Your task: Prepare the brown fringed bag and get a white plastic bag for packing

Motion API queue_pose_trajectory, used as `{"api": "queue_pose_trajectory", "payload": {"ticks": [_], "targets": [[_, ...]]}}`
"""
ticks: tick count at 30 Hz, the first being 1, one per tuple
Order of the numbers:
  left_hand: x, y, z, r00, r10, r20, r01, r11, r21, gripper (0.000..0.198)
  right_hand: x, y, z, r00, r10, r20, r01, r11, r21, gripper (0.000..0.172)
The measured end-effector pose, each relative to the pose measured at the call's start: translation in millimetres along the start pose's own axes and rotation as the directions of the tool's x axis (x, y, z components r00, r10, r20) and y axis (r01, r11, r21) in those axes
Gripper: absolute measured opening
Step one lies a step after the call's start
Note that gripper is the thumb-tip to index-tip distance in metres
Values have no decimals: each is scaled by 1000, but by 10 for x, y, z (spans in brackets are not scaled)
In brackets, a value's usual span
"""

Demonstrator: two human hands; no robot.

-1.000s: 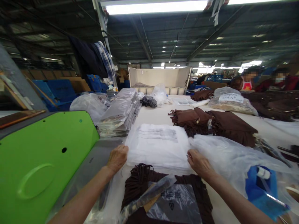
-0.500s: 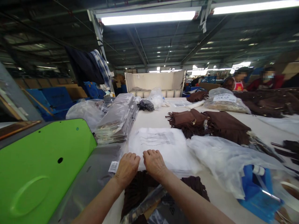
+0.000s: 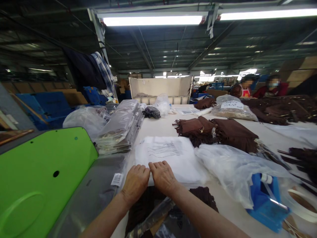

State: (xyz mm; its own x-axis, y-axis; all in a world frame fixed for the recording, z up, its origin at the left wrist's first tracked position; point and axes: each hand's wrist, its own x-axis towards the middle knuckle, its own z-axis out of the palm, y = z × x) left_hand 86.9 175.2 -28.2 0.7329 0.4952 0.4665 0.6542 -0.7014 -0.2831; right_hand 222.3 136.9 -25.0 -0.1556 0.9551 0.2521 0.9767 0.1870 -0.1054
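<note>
Both hands meet at the near edge of a stack of white translucent bags (image 3: 170,155) with printed lines on top. My left hand (image 3: 136,181) has its fingers curled closed, and my right hand (image 3: 162,176) is curled closed right beside it. Whatever their fingertips pinch is too small to make out. Beneath my wrists lies a dark brown fringed item (image 3: 204,198), partly covered by clear plastic. Left of my left hand is a grey plastic-wrapped item with a barcode label (image 3: 117,179).
A green machine panel (image 3: 47,172) stands at the left, near piled grey packages (image 3: 119,125). Brown fringed bags (image 3: 230,132), crumpled plastic (image 3: 223,165) and a blue object (image 3: 267,201) lie at the right. Two people are at the far right.
The fingertips of my two hands have come together, closing the small gap between them. The view has shifted slightly, moving most of the scene a little left.
</note>
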Motion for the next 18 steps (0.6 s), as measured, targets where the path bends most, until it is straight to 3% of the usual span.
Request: {"api": "queue_pose_trajectory", "payload": {"ticks": [5,9,12,15,18], "targets": [[-115,-144,-42,995,-3,-99,0,999,-34,26,-11,486,-4,972,223,76,-220,974,-55,15],[-230,-326,-47,990,-110,-89,100,989,-111,34,-290,1062,-67,884,456,106,-455,890,-35,18],[-297,-428,-32,972,-233,-6,228,954,-195,31,-526,1371,-104,807,582,104,-590,802,91,16],[-323,-473,6,920,-375,117,393,869,-300,22,-687,1521,-95,751,657,59,-635,697,333,15],[-316,-474,65,796,-548,256,603,684,-411,18,-790,1557,-38,661,749,45,-603,494,627,13]]}}
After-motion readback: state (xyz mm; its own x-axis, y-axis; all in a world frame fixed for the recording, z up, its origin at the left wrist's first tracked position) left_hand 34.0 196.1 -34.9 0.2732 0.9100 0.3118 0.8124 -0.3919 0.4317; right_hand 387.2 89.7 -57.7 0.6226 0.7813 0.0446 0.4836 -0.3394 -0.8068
